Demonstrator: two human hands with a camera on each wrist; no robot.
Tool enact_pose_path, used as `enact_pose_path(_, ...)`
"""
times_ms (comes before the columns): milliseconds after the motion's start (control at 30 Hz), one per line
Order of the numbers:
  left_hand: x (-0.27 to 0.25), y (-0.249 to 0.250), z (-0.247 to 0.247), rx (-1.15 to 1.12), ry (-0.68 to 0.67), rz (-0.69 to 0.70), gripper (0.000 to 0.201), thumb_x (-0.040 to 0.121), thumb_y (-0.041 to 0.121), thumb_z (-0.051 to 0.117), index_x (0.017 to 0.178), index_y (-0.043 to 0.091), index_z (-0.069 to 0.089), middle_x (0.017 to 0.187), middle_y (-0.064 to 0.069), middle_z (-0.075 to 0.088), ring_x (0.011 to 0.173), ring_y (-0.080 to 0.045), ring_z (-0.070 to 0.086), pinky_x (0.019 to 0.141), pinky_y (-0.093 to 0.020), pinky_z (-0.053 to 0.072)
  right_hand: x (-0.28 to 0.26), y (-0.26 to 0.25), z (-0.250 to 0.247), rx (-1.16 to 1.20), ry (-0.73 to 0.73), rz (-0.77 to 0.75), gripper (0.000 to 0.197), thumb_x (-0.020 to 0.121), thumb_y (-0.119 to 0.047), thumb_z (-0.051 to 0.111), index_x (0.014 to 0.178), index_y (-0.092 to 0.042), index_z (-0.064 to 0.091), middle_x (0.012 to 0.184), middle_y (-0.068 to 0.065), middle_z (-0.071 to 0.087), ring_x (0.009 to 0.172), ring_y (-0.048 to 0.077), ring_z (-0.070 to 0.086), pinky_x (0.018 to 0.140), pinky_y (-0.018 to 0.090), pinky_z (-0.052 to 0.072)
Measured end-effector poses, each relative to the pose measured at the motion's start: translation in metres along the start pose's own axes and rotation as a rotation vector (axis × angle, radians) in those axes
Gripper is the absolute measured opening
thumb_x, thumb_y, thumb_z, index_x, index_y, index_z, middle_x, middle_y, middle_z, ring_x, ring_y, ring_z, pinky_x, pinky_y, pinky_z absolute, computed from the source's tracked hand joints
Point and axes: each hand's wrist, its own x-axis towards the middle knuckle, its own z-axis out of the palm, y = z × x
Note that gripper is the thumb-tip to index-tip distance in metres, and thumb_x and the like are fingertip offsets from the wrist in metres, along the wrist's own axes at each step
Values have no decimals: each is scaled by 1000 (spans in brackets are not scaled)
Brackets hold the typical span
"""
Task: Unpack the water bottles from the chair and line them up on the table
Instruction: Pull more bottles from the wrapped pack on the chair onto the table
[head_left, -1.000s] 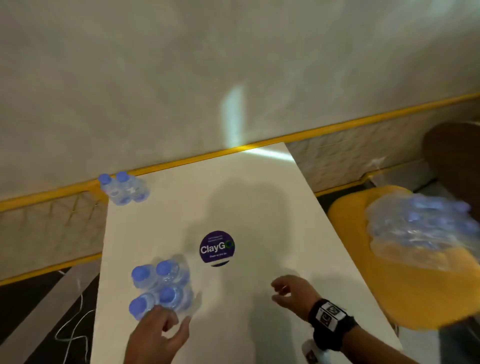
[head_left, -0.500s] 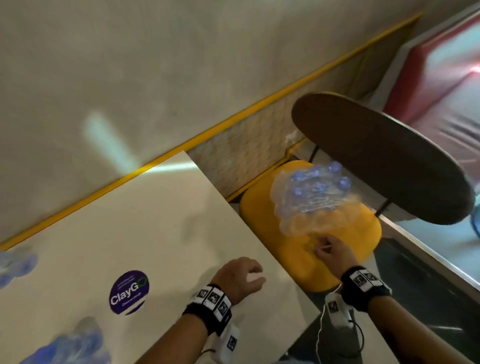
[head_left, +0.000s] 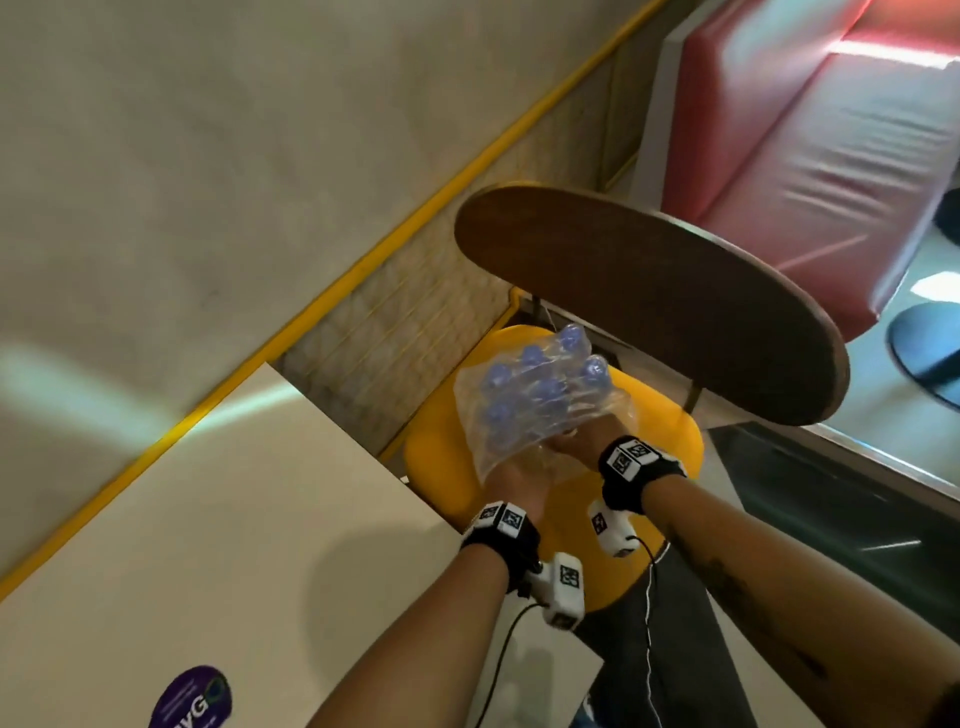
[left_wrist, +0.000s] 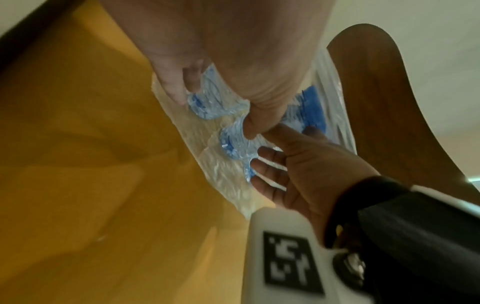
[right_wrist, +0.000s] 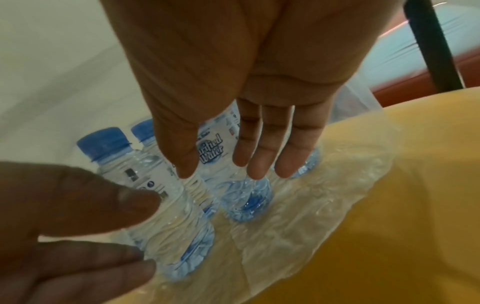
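Observation:
A torn clear-plastic pack of small blue-capped water bottles (head_left: 540, 395) stands on the yellow chair seat (head_left: 660, 431). Both hands are at its near side. My left hand (head_left: 517, 480) reaches in low; in the left wrist view its thumb and fingers (left_wrist: 259, 123) curl round the base of one bottle (left_wrist: 207, 102). My right hand (head_left: 576, 441) has straight fingers (right_wrist: 257, 164) held against the neighbouring bottles (right_wrist: 246, 197). The nearest bottle (right_wrist: 176, 216) stands upright on loose wrap (right_wrist: 311, 195), with my left hand (right_wrist: 145, 232) at its side. The white table (head_left: 260, 519) lies to the left.
The chair's brown wooden backrest (head_left: 649, 291) overhangs the pack from behind. A red padded bench (head_left: 831, 156) stands beyond it. A purple round sticker (head_left: 192, 701) marks the table's near part. A yellow rail (head_left: 363, 260) runs along the wall.
The view has swung right from the table to the chair. Both hands left the tabletop and reached the pack. The bottles standing on the table have gone out of view.

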Motion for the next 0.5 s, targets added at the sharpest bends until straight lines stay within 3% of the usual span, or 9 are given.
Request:
enact_pose_path(100,23,-4,-6,-3,48,-50,35,98,50,56,94,18,71,80,-7,65,73,-31,60,67,-38,48,20,-3,2,-203,-48,8,27,88,-49,58,108,-31,58,115,1,63,101,20,57,92,40,49)
enact_pose_path(167,31,1,-14,-26,69,-54,38,96,55,57,108,22,72,93,-7,69,79,-31,62,72,-38,49,24,1,5,-296,-89,9,42,87,-51,57,123,-31,51,131,-1,57,111,22,53,100,41,44)
enact_pose_path(233,39,4,-16,-50,75,-80,39,97,50,61,120,20,71,109,-11,71,96,-36,66,77,-34,47,22,4,9,-317,-175,66,60,83,-48,64,136,-25,46,142,-1,49,120,27,50,106,45,41)
enact_pose_path(267,39,5,-16,-30,63,-85,41,98,46,63,126,17,69,117,-13,71,103,-36,67,80,-32,47,22,7,12,-299,-173,102,61,82,-50,65,135,-25,48,140,1,52,120,28,53,104,46,43)
enact_pose_path(333,38,3,-17,32,33,-33,46,94,48,65,132,23,65,119,-9,72,97,-30,68,81,-34,53,18,7,17,-242,-121,130,57,79,-52,64,130,-29,52,132,3,59,114,28,58,100,47,48)
enact_pose_path(400,32,-3,-19,32,19,28,46,83,43,80,124,30,66,106,-1,73,86,-21,69,76,-37,61,14,8,22,-148,-80,129,55,74,-51,67,124,-31,55,126,2,63,109,24,61,97,44,50)
enact_pose_path(467,13,-4,-25,-12,0,125,42,79,35,85,117,32,68,104,5,73,91,-18,70,82,-37,61,0,4,21,-64,-17,166,53,74,-39,76,121,-24,59,120,6,66,107,26,63,96,43,50)
enact_pose_path(500,0,-6,-30,-8,-29,176,41,78,39,84,115,33,68,104,9,73,92,-14,70,84,-37,61,-8,4,22,-40,14,172,56,72,-35,80,122,-21,59,120,7,66,109,28,63,96,42,50)
